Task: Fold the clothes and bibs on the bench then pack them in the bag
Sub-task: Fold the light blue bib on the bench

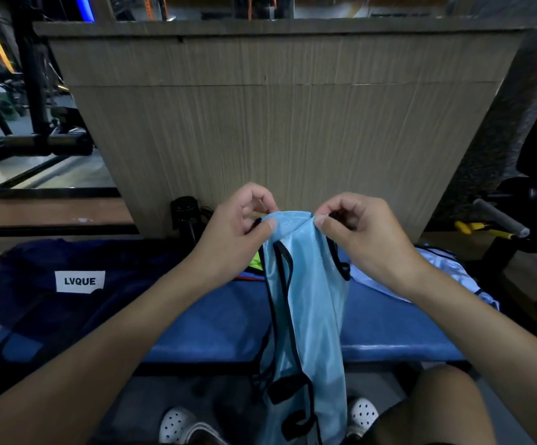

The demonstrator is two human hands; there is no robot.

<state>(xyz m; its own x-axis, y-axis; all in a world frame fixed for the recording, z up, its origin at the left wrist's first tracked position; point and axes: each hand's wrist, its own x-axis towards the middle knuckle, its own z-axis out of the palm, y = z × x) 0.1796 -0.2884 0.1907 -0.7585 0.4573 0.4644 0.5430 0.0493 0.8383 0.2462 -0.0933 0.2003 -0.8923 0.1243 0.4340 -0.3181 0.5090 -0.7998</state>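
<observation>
A light blue bib (312,303) with black trim hangs from both my hands in front of me, its lower end dropping past the blue bench (228,319) toward the floor. My left hand (241,226) pinches its top left corner between thumb and fingers. At the top right corner, my right hand (357,229) pinches it the same way. A dark navy bag (77,284) with a white "LVQUE" label lies on the bench's left end. A yellow-green cloth (255,263) peeks out behind the bib. More light blue cloth (453,268) lies at the bench's right.
A tall wooden panel (286,123) stands right behind the bench. A black bottle (185,213) sits at its foot. Gym equipment frames (35,139) fill the left background, and a padded handle (501,220) sticks out on the right. My white shoes (177,425) are on the floor below.
</observation>
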